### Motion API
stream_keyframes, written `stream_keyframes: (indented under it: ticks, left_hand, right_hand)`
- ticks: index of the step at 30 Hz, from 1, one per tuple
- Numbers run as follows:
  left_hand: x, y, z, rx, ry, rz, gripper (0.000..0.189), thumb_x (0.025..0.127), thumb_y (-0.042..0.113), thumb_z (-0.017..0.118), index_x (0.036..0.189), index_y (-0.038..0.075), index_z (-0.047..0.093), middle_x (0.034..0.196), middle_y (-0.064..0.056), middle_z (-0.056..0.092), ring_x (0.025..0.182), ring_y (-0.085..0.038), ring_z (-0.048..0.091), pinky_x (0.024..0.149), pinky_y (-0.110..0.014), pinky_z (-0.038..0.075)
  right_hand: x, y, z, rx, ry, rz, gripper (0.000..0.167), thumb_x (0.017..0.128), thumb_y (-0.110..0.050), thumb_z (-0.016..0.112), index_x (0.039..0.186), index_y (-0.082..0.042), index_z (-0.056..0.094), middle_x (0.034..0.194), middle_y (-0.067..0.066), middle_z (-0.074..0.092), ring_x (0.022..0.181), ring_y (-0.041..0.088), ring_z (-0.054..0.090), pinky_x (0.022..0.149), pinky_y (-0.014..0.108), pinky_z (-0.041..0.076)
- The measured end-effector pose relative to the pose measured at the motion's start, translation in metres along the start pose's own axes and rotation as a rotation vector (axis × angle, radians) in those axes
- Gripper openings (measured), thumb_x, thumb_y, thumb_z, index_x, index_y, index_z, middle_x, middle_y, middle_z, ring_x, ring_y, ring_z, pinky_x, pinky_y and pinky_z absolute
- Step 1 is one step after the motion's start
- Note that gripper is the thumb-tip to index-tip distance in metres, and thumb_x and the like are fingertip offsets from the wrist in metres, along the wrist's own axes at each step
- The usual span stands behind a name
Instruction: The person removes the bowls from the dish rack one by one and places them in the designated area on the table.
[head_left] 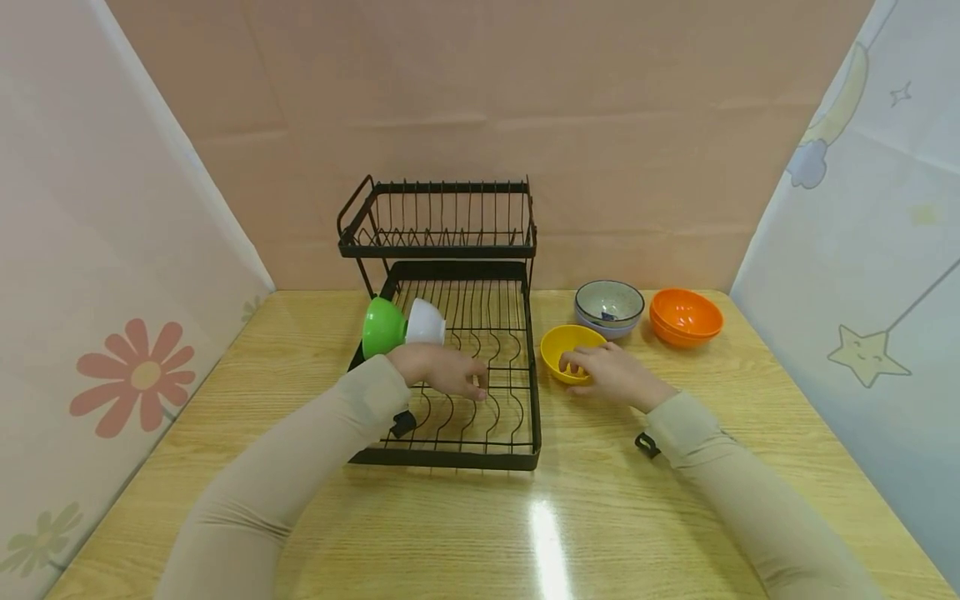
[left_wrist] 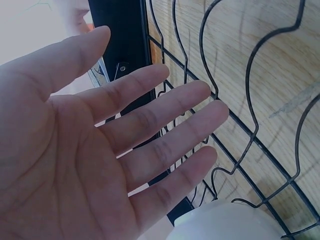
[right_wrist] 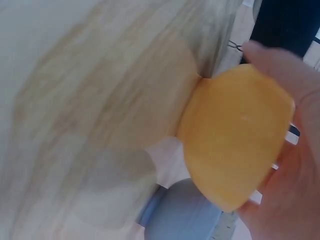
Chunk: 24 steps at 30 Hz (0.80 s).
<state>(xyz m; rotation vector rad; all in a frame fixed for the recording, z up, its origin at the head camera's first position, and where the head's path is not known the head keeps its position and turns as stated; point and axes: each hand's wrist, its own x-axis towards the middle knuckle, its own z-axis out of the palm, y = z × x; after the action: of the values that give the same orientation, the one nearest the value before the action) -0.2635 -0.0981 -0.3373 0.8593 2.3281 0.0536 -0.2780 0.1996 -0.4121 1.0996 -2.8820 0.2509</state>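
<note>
My left hand hovers over the lower tier of a black wire dish rack. Its fingers are spread and hold nothing in the left wrist view, with a white bowl just below the little finger. To the right of the rack, my right hand grips the rim of a yellow bowl, fingers inside and thumb outside. The right wrist view shows this yellow bowl from its outer side, its foot close to the wooden table. On the rack's left, a green bowl and the white bowl stand on edge.
Behind the yellow bowl sits a speckled, dark-rimmed bowl stacked in a lavender one. Farther right is a stack of orange bowls. The rack's raised upper tier stands at the back, near the fabric backdrop.
</note>
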Motion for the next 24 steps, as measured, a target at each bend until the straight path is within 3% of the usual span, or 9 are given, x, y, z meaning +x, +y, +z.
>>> stream_keyframes:
  ticks: [4,9,17,24]
  left_hand:
    - [0.0,0.0,0.0,-0.01,-0.002,0.001,0.036,0.101,0.041,0.047,0.129,0.019,0.056,0.129,-0.004,0.06,0.12,-0.021,0.056,0.098,-0.04,0.046]
    - [0.001,-0.001,0.0,-0.007,0.002,-0.001,0.038,0.101,0.041,0.047,0.13,0.019,0.055,0.13,-0.004,0.059,0.121,-0.022,0.055,0.098,-0.04,0.046]
    - [-0.001,0.001,-0.001,-0.018,0.0,0.006,0.039,0.102,0.04,0.047,0.132,0.017,0.054,0.132,-0.005,0.058,0.123,-0.022,0.054,0.1,-0.04,0.045]
    - [-0.001,0.002,-0.002,-0.024,-0.001,0.007,0.041,0.102,0.039,0.047,0.135,0.015,0.052,0.133,-0.005,0.057,0.124,-0.022,0.053,0.1,-0.04,0.045]
  right_hand:
    - [-0.002,-0.002,-0.01,0.064,0.044,0.029,0.041,0.087,-0.039,0.071,0.117,-0.014,0.06,0.115,0.004,0.065,0.104,0.024,0.062,0.095,0.052,0.04]
    - [-0.005,-0.003,-0.034,0.061,0.137,0.071,0.041,0.092,-0.04,0.064,0.122,-0.012,0.059,0.121,0.006,0.065,0.109,0.027,0.06,0.099,0.053,0.04]
    - [-0.013,0.012,-0.051,-0.006,0.401,0.109,0.027,0.09,-0.02,0.069,0.111,-0.005,0.062,0.106,0.011,0.07,0.087,0.028,0.068,0.077,0.045,0.054]
    - [-0.022,0.032,-0.043,-0.025,0.37,0.283,0.02,0.092,-0.017,0.064,0.109,-0.006,0.06,0.099,0.011,0.069,0.082,0.027,0.066,0.062,0.04,0.054]
